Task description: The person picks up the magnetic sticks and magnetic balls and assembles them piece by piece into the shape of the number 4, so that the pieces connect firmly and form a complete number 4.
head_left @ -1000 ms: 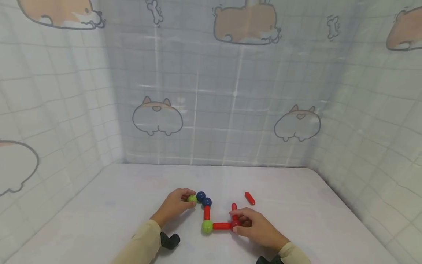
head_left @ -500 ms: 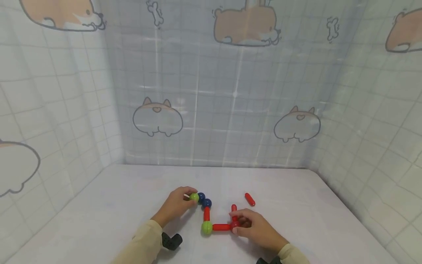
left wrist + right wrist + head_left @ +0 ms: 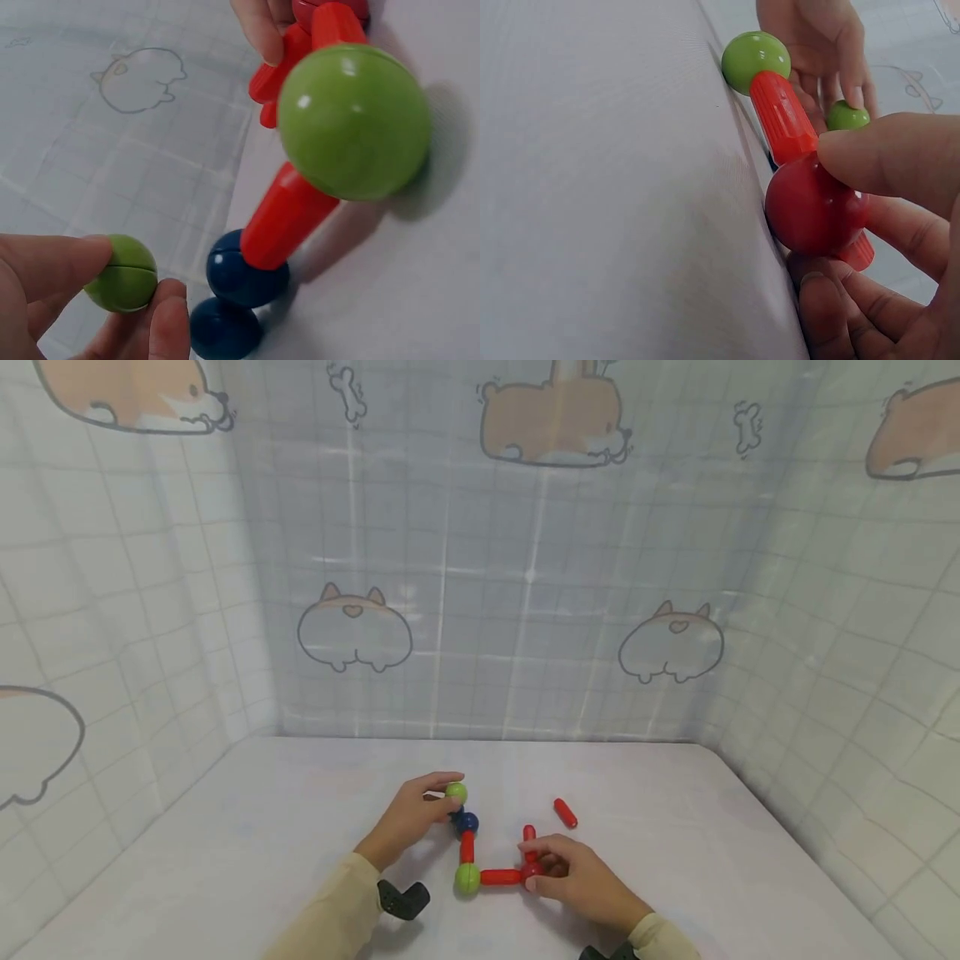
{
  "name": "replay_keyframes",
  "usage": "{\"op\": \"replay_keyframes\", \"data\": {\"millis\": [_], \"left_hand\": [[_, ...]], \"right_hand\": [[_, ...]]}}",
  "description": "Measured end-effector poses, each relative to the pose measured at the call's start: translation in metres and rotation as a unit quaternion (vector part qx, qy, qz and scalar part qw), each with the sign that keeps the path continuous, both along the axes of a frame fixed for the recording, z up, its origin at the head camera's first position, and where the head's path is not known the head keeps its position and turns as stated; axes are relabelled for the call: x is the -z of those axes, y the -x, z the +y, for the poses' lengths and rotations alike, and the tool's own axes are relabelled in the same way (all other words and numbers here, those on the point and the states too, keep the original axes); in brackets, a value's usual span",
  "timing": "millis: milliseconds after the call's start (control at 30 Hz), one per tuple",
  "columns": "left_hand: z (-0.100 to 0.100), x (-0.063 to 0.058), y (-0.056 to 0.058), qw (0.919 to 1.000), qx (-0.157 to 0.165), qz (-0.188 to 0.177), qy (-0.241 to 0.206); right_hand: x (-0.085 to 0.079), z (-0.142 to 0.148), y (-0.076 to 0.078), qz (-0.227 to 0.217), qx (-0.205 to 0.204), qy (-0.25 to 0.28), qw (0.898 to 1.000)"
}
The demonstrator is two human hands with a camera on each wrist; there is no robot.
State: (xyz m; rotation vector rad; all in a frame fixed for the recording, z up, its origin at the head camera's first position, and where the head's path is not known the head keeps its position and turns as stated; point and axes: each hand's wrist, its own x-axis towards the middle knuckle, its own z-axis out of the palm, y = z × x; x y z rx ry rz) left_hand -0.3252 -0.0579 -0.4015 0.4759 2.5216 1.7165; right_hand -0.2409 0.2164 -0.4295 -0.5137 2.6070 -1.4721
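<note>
- L hand (image 3: 411,814) had it! Thumb & fingers pinched the top green ball (image 3: 456,792) at the far L end of the build.
- Nxt to it, far blue ball (image 3: 225,328) touched near blue ball (image 3: 469,823); whether green met far blue, cdn't tell, fingers blocked it.
- Then a red rod (image 3: 468,850) ran from near blue ball to the corner green ball (image 3: 467,878), & 2nd rod (image 3: 500,877) went R to the red ball (image 3: 532,871).
- R hand (image 3: 581,872) was on that one, thumb & fingers gripping, w/ 3rd rod (image 3: 529,833) jutting from its far side.
- Loose rod (image 3: 566,813) lay apart from the build on the white tbl (image 3: 300,843), beyond R hand.
- Blk unit (image 3: 403,900) sat nr L wrist, cream sleeve (image 3: 330,906) behind.
- Print-watch: back sheet (image 3: 487,543) carried grid lines, cartoon dogs (image 3: 555,422), a bone (image 3: 347,393).
</note>
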Motion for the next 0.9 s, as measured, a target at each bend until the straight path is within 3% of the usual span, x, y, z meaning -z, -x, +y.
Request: {"op": "replay_keyframes", "data": {"millis": [267, 533, 900], "left_hand": [[0.010, 0.001, 0.005, 0.9990, 0.037, 0.002, -0.024], [0.027, -0.002, 0.009, 0.9987, 0.043, 0.024, 0.013], [0.048, -0.006, 0.012, 0.9976, 0.063, 0.026, 0.016]], "right_hand": [[0.005, 0.000, 0.001, -0.011, 0.002, -0.006, 1.000], [0.006, -0.001, 0.002, -0.012, 0.007, -0.005, 1.000], [0.002, -0.001, 0.002, -0.003, 0.006, -0.009, 1.000]]}}
